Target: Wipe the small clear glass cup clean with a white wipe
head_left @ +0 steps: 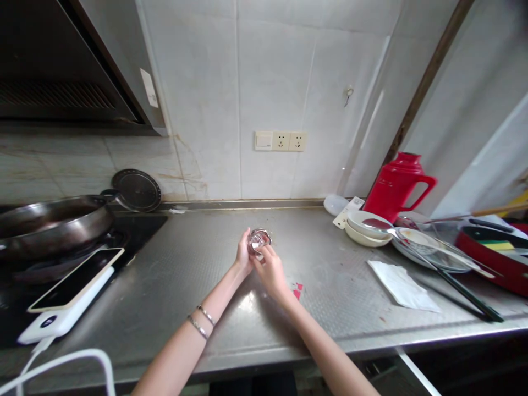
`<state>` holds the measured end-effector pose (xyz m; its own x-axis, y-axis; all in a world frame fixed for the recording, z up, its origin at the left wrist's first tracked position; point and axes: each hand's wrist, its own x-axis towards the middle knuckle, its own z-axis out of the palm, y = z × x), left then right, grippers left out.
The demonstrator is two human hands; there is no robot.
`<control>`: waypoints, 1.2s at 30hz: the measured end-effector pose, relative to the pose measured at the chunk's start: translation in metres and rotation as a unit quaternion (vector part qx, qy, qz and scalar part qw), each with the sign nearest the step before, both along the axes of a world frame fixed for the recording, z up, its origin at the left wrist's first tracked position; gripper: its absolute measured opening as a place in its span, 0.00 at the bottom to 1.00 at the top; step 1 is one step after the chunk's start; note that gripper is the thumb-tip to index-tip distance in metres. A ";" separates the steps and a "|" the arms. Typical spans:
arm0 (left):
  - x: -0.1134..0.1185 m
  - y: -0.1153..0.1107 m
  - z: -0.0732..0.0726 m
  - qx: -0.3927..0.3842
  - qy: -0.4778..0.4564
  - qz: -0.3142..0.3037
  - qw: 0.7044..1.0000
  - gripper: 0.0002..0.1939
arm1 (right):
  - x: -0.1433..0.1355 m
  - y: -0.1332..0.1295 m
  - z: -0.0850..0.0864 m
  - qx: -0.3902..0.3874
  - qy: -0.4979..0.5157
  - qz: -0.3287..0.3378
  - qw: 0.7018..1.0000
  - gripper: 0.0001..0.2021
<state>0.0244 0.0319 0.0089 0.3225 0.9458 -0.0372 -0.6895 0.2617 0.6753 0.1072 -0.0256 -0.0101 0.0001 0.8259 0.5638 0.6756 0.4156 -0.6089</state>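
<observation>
Both my hands at a small round shiny clear container [259, 241], held over the steel table [185, 297].
Nearest, lower left: white cable [97, 355], then white plastic power bank [61, 325] with black-screened phone [78, 279] lying along it. My left grip [243, 252], two bracelets on that wrist, is closed around the container's side; my right grip [269, 268] has bent fingers touching its near rim, can't tell if they pinch anything. Red scraps [297, 290] just right of my right forearm, folded white tissue [404, 286] farther right. Beyond: steel pan [61, 223] on the black stove at left, stacked pale bowls [367, 226] at right, red plastic thermos jug [398, 184] behind them. Farthest, cream switch-and-socket panel [280, 141] on the tiled wall.
</observation>
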 end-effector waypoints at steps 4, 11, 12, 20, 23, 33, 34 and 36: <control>-0.001 -0.005 0.010 0.031 -0.027 -0.035 0.999 0.19 | 0.020 0.002 0.008 0.008 -0.149 -0.014 0.989 0.08; -0.026 0.010 0.015 0.018 0.021 -0.184 0.982 0.28 | 0.071 0.008 0.057 0.076 -0.513 0.144 0.843 0.13; -0.029 0.013 0.012 0.008 0.040 -0.204 0.978 0.28 | 0.075 0.011 0.062 0.089 -0.545 0.166 0.817 0.13; -0.020 0.018 0.001 -0.019 0.120 -0.140 0.983 0.18 | 0.073 0.024 0.075 0.082 -0.602 0.209 0.767 0.11; -0.013 0.016 0.003 -0.025 0.088 -0.040 0.995 0.15 | 0.074 0.022 0.065 0.043 -0.544 0.163 0.822 0.11; 0.001 0.000 0.002 -0.047 -0.022 0.070 0.996 0.16 | 0.017 0.009 0.000 -0.007 -0.039 0.108 0.993 0.19; 0.001 -0.001 0.002 -0.044 -0.027 0.074 0.996 0.17 | 0.012 0.009 -0.001 -0.003 -0.007 0.098 0.995 0.17; 0.003 -0.002 0.001 -0.031 -0.036 0.073 0.996 0.17 | 0.006 0.010 -0.002 0.009 0.030 0.078 0.996 0.13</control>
